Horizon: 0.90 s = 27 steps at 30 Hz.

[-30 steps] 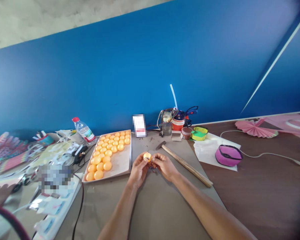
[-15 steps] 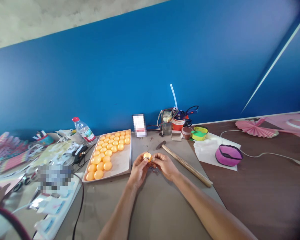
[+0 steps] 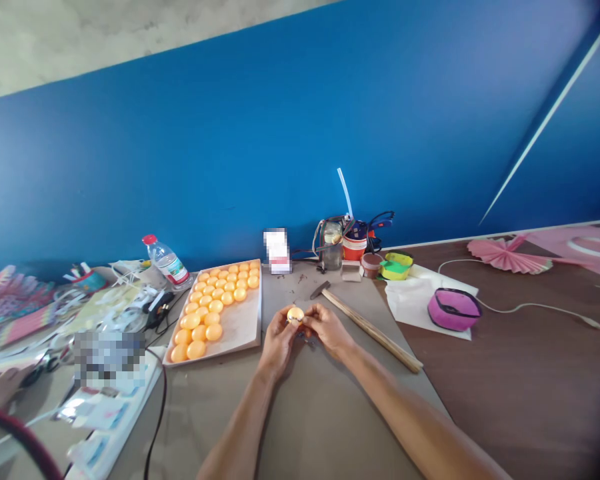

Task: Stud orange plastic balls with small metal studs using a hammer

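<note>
Both my hands meet over the grey mat (image 3: 300, 407) in the middle of the table, pinching one small orange ball (image 3: 295, 314) between their fingertips. My left hand (image 3: 276, 341) holds it from the left and below. My right hand (image 3: 327, 328) grips it from the right, fingers curled. Some small dark thing sits at the ball's lower edge; I cannot make it out. Just left of my hands a white tray (image 3: 240, 330) carries several more orange balls (image 3: 210, 310) in rows.
A hammer (image 3: 365, 327) with a long wooden handle lies right of my hands. A water bottle (image 3: 166, 262), cables and papers crowd the left. Cups and jars (image 3: 353, 245) stand at the blue wall. A purple pouch (image 3: 454, 309) on white paper and a pink paper fan (image 3: 507, 255) lie right.
My hands and the ball have stayed together in almost the same place; the view has shifted very slightly.
</note>
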### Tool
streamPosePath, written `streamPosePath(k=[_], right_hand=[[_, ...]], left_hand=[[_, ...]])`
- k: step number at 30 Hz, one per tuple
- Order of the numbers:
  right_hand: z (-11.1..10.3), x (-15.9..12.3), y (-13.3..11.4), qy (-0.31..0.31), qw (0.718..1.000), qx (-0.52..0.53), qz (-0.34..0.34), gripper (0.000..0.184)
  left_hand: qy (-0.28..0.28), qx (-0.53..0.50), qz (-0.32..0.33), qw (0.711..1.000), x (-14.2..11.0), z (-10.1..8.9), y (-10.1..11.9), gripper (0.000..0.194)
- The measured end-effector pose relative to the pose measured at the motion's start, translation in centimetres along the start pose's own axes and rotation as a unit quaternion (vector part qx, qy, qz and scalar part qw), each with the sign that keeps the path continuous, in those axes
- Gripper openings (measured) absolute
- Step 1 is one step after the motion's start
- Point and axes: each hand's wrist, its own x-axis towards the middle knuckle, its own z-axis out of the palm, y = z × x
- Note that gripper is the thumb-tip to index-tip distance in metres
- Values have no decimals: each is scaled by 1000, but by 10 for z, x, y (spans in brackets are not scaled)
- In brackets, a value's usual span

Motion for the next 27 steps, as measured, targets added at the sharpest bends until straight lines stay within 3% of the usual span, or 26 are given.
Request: streamPosePath(k=[8, 13, 23, 27], right_hand=[[1, 0, -4, -13, 996, 79, 39, 27], [0, -1, -9, -52, 991, 118, 39, 30], [0, -2, -10, -50, 993, 99, 45, 29], [2, -1, -6, -16, 999, 30, -13, 23]], left_hand=[[-20, -49, -34, 998, 1, 2, 2, 34], [-2, -76, -43, 996, 4, -1, 5, 32], [-21, -76, -46, 996, 3, 1, 8, 31], [-7, -68, -45, 997, 4, 1, 9, 34]])
